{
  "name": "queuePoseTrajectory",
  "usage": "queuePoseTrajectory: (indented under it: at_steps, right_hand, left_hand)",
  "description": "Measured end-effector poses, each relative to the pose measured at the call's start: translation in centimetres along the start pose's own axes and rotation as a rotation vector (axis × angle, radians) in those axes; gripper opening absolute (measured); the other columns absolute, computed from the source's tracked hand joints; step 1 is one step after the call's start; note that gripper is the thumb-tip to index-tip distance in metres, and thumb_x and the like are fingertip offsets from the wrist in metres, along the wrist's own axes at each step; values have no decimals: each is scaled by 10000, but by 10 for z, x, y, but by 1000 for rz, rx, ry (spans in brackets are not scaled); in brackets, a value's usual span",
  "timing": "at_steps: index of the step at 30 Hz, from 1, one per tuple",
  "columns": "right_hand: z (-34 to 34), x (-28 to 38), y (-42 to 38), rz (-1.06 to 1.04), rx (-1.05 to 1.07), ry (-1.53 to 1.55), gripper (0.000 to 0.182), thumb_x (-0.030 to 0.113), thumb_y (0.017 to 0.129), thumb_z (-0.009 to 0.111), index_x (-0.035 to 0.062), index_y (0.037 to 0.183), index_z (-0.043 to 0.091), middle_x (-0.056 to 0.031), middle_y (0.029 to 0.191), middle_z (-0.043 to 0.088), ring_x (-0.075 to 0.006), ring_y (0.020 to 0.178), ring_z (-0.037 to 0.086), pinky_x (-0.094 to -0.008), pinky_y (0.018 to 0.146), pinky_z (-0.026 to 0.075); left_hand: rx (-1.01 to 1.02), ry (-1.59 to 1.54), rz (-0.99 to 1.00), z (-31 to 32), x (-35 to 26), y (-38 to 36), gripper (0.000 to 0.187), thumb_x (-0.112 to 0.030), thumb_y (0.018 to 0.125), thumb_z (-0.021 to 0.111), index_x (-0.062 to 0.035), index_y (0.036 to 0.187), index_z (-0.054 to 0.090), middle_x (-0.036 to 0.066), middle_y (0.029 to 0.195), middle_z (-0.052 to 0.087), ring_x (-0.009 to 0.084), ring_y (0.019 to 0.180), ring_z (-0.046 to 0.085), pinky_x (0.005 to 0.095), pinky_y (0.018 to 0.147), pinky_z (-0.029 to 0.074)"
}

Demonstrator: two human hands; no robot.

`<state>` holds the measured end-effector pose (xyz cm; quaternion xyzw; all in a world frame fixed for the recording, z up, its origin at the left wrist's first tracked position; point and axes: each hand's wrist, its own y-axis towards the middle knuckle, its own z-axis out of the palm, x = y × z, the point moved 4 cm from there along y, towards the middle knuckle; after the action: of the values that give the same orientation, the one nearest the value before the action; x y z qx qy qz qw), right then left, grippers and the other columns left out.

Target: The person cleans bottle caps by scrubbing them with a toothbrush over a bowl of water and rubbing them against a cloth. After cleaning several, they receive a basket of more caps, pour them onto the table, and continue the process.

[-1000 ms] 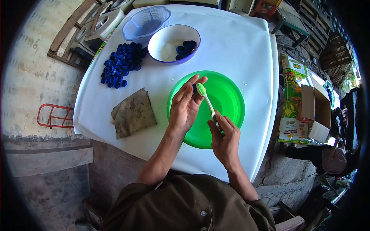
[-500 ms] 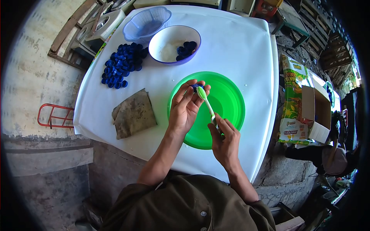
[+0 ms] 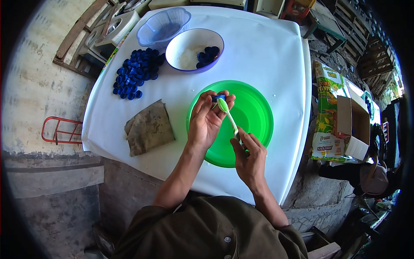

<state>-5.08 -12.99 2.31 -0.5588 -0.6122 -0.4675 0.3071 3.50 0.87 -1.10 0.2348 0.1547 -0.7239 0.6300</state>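
Note:
Over the green basin, my left hand grips a blue bottle cap between thumb and fingers. My right hand is closed round the handle of a green and white toothbrush. The brush's bristle head lies at the near edge of the cap; whether it touches cannot be made out. A heap of blue caps lies at the table's far left. Several more caps sit in a white bowl with a purple rim. A stained brown cloth lies left of the basin.
A translucent blue basket stands behind the bowl on the white-covered table. Right of the table are an open cardboard box and a person. A red metal frame stands at the left wall.
The cap has tilted in my left fingers, showing more of its side. The toothbrush head has shifted slightly left and down, and my right hand has moved a little left.

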Motion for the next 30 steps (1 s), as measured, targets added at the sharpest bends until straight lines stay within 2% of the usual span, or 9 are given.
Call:
queuePoseTrajectory:
  at_steps: [4,11,16,22,25,28,30]
  right_hand:
    - [-1,-1,6,52,-17,-9,354,-19,881,688,10,1232,663,-144,806,638,-254,624,591,-371,560,468]
    - [4,-1,-2,0,-5,17,337,-21,877,690,-8,1212,660,-149,798,629,-258,617,592,-366,550,461]
    - [-1,2,9,62,-24,24,331,-11,877,696,-10,1206,661,-148,803,634,-259,616,593,-372,550,461]
    - [5,-1,-6,-28,-26,0,316,-21,871,697,-32,1184,658,-159,808,637,-266,621,607,-380,553,470]
    - [0,1,-2,46,-7,-23,332,-21,872,695,-19,1202,659,-156,814,640,-269,629,613,-379,559,477]
    - [1,2,6,20,-30,-3,345,-21,872,696,1,1215,663,-142,805,635,-261,622,602,-372,553,471]
    - [3,5,7,2,-34,-1,347,-21,873,696,7,1217,664,-141,801,633,-260,621,599,-371,551,469]
  left_hand:
    - [48,1,-34,5,3,-4,219,-193,1052,499,-31,1194,537,225,1309,560,330,1259,569,411,1108,475]
    - [-8,-97,-6,0,-1,-2,223,-195,1052,495,-37,1203,539,235,1299,572,332,1272,562,414,1112,471]
    - [99,-69,-54,6,1,-4,233,-202,1064,461,-39,1215,532,249,1331,555,341,1279,559,413,1104,478]
    - [57,-151,-19,-3,0,-1,274,-217,1057,487,0,1219,523,296,1365,516,350,1297,544,437,1135,453]
    - [48,-120,-70,6,2,-3,314,-233,1060,481,14,1251,519,302,1391,498,345,1301,541,427,1130,458]
    - [1,39,-57,17,0,-5,304,-244,1065,472,-13,1256,520,263,1333,570,336,1264,571,412,1109,475]
    - [1,70,-36,14,-1,-5,328,-247,1065,470,-4,1283,504,260,1336,568,332,1268,569,409,1112,472]
